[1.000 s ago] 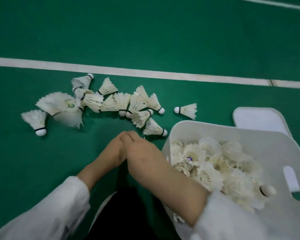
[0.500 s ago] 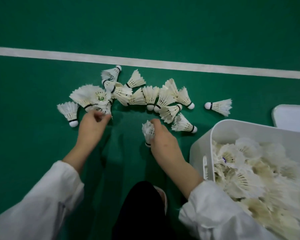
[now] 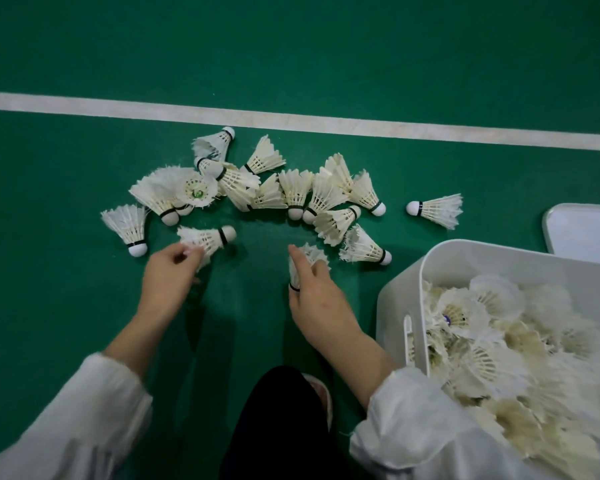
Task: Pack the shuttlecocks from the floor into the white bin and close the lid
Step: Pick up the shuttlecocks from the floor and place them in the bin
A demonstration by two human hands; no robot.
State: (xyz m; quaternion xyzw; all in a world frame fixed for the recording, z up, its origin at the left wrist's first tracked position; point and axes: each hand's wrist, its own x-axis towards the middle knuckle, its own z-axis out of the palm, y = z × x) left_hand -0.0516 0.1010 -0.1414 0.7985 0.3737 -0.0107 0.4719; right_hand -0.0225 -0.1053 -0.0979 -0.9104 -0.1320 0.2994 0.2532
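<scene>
1. Where the head camera looks down, a green court floor (image 3: 291,46) fills the view, crossed near the top by a white painted line (image 3: 291,121).
2. A heap of feather shuttlecocks (image 3: 291,192) lies on the floor just below that line. They overlap and touch, with corks pointing in mixed directions.
3. A lone shuttlecock (image 3: 437,209) lies on its side apart from the heap, to its right, between the heap and the lid, with its cork toward the heap.
4. The leftmost shuttlecock (image 3: 129,228) lies at the heap's left end, cork toward the person, near the left hand.
5. The left hand (image 3: 168,278) pinches the feather skirt of a side-lying shuttlecock (image 3: 208,239) between thumb and curled fingertips. Its black-banded cork points right. I cannot tell whether it rests on the floor or is raised off it.
6. The right hand (image 3: 314,299) grips a held shuttlecock (image 3: 309,256) with its fingers curled round it. The feathers stick out above the hand, the banded cork peeks out below, and the forefinger lies along the feathers. It is just beside the heap's nearest shuttlecock.
7. The white bin (image 3: 400,292) stands on the floor at the right, uncovered, with packed shuttlecocks (image 3: 482,323) piled close to its rim.
8. The lid (image 3: 586,233) lies flat on the floor beyond the bin, only partly in view.
9. A left sleeve (image 3: 66,420) and a right sleeve (image 3: 413,420), both white, cover the forearms. Between them show a black trouser leg (image 3: 274,420) and a pale shoe (image 3: 321,393).
</scene>
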